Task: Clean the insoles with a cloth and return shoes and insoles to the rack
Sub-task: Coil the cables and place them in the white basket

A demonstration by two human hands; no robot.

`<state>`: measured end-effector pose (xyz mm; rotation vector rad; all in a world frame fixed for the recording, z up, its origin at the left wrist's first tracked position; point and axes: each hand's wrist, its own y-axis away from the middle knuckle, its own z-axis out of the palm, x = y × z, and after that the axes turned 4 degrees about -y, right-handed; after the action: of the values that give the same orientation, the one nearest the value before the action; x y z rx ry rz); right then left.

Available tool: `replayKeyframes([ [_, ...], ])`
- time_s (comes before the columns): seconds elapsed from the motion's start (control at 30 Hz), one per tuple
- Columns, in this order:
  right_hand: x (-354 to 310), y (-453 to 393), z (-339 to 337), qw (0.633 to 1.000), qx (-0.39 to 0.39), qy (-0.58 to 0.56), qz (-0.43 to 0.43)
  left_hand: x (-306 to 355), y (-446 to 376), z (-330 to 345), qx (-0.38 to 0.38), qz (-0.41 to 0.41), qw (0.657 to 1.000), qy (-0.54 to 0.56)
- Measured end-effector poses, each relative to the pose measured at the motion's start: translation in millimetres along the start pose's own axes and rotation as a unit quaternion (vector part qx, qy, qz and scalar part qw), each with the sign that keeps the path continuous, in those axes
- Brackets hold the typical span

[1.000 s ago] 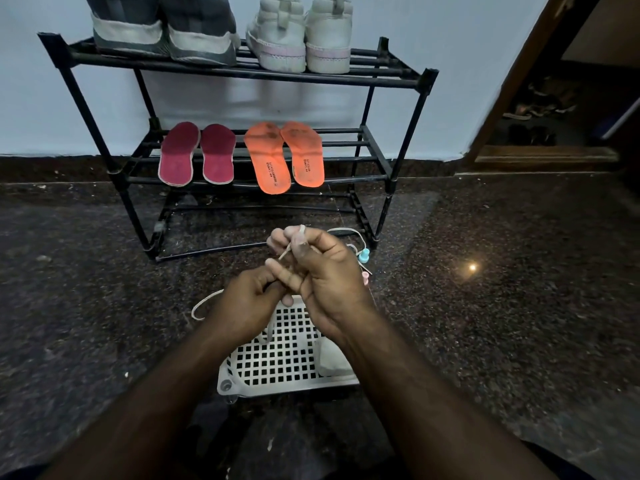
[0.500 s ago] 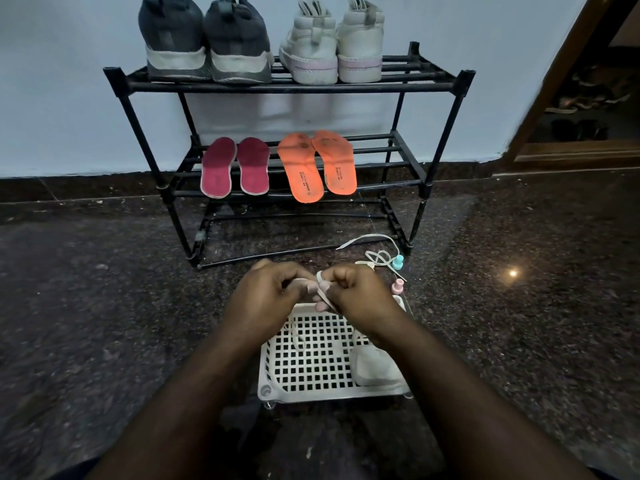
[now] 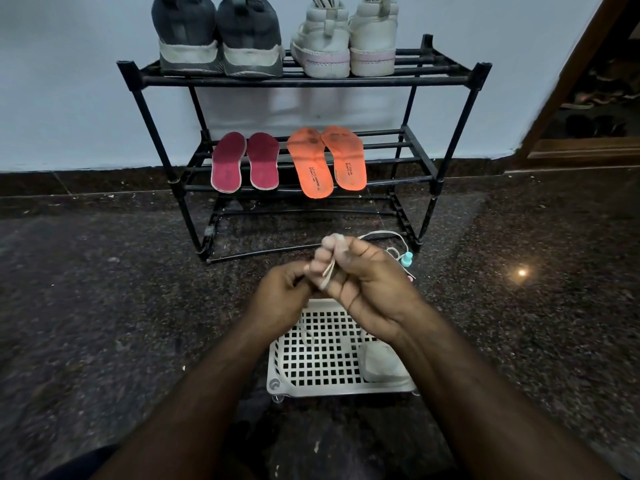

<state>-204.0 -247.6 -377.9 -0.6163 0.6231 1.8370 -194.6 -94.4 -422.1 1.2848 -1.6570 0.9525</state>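
Above the white basket (image 3: 322,358) at 6 o'clock, both hands, left hand (image 3: 282,294) and right hand (image 3: 363,282), pinched a pale shoelace (image 3: 328,270), seemingly winding it, while the cleaned-looking insoles (image 3: 289,162) lay at 12 o'clock on the rack (image 3: 436,174) below the shoes (image 3: 273,39).

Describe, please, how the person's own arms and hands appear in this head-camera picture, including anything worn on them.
Both forearms are bare up to the bottom edge of the picture: no sleeves, watch, bracelet or gloves show. The left hand and the right hand carry no rings that can be made out, though some fingers are hidden. A bit of dark clothing shows at the lower left edge, beside the left arm.
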Motion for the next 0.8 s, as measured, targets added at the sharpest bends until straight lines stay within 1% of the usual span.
replayKeyframes([
  [0.03, 0, -3, -2, 0.999, 0.021, 0.001, -0.049, -1, 1, 3, -0.027, -0.002, 0.999, -0.028],
  [0.07, 0, -6, -5, 0.994, 0.041, 0.03, -0.095, -1, 2, 6, -0.055, -0.004, 0.997, -0.059],
  [0.1, 0, -9, -11, 0.985, 0.062, 0.091, -0.136, 0, 4, 8, -0.08, -0.005, 0.993, -0.087],
  [0.13, 1, -11, -18, 0.963, 0.086, 0.188, -0.171, 2, 5, 9, -0.097, -0.005, 0.99, -0.107],
  [0.17, 3, -12, -25, 0.924, 0.11, 0.309, -0.197, 4, 5, 9, -0.105, -0.007, 0.987, -0.123],
  [0.2, 5, -11, -29, 0.871, 0.127, 0.428, -0.204, 6, 6, 8, -0.104, -0.005, 0.986, -0.133],
  [0.23, 8, -12, -36, 0.82, 0.128, 0.523, -0.194, 8, 6, 7, -0.095, -0.001, 0.985, -0.14],
  [0.27, 11, -12, -40, 0.779, 0.12, 0.594, -0.164, 10, 5, 4, -0.079, 0.004, 0.986, -0.145],
  [0.3, 15, -12, -42, 0.749, 0.112, 0.641, -0.126, 12, 5, 0, -0.058, 0.01, 0.987, -0.148],
  [0.33, 18, -12, -43, 0.74, 0.105, 0.659, -0.082, 12, 3, -4, -0.036, 0.016, 0.988, -0.148],
  [0.37, 19, -12, -42, 0.757, 0.099, 0.644, -0.038, 11, 3, -7, -0.015, 0.02, 0.989, -0.144],
  [0.4, 19, -11, -39, 0.801, 0.093, 0.591, 0.011, 10, 2, -11, 0.003, 0.021, 0.99, -0.136],
  [0.43, 18, -10, -36, 0.85, 0.083, 0.517, 0.064, 8, 2, -13, 0.02, 0.02, 0.991, -0.128],
  [0.47, 15, -7, -32, 0.891, 0.063, 0.434, 0.117, 6, 1, -14, 0.033, 0.017, 0.993, -0.116],
  [0.5, 10, -3, -27, 0.922, 0.031, 0.353, 0.158, 5, 1, -14, 0.044, 0.011, 0.995, -0.092],
  [0.53, 5, 0, -23, 0.942, -0.003, 0.284, 0.18, 5, 0, -14, 0.055, 0.004, 0.997, -0.055],
  [0.57, 2, 2, -20, 0.957, -0.033, 0.221, 0.182, 5, -1, -13, 0.066, -0.004, 0.998, -0.015],
  [0.6, 0, 4, -16, 0.971, -0.052, 0.164, 0.168, 5, -1, -11, 0.074, -0.007, 0.997, 0.014],
  [0.63, -2, 4, -12, 0.983, -0.052, 0.107, 0.139, 5, -1, -9, 0.072, -0.007, 0.997, 0.024],
  [0.7, -3, 1, -8, 0.998, -0.02, 0.005, 0.055, 2, 0, -2, 0.035, -0.003, 0.999, -0.01],
  [0.73, -3, -1, -8, 1.0, -0.002, -0.014, 0.01, 0, 1, 2, 0.004, -0.008, 0.999, -0.044],
  [0.77, -3, -3, -8, 0.999, 0.017, -0.002, -0.034, 0, 3, 5, -0.028, -0.016, 0.996, -0.079],
  [0.8, -2, -6, -10, 0.996, 0.036, 0.039, -0.072, 1, 5, 8, -0.055, -0.02, 0.992, -0.108],
])
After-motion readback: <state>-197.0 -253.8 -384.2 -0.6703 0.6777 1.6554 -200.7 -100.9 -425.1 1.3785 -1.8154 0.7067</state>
